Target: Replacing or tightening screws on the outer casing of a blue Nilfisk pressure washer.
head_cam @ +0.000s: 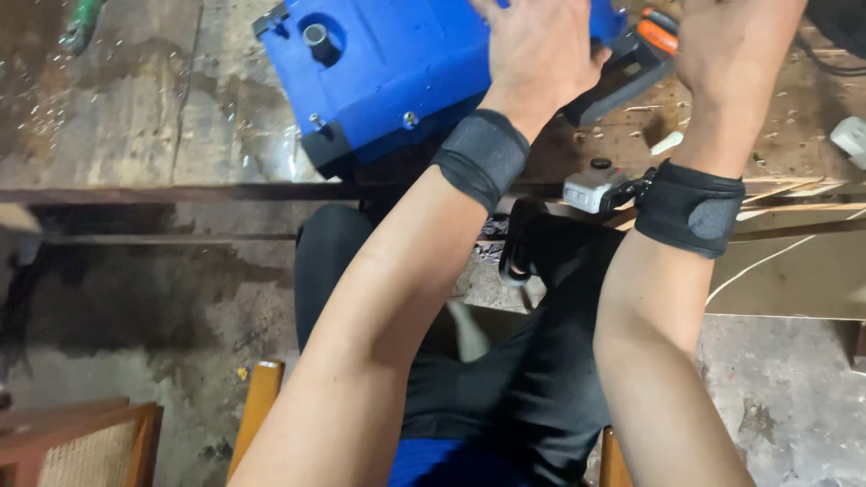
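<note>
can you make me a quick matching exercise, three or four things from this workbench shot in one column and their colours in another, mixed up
Things:
1. machine housing under the left hand
2. wrist strap
3. chair frame
4. tool trigger part by the right hand

Colours:
a. orange
b. blue
c. brown wood
d. black

Pairs: 1-b, 2-d, 3-c, 4-a
</note>
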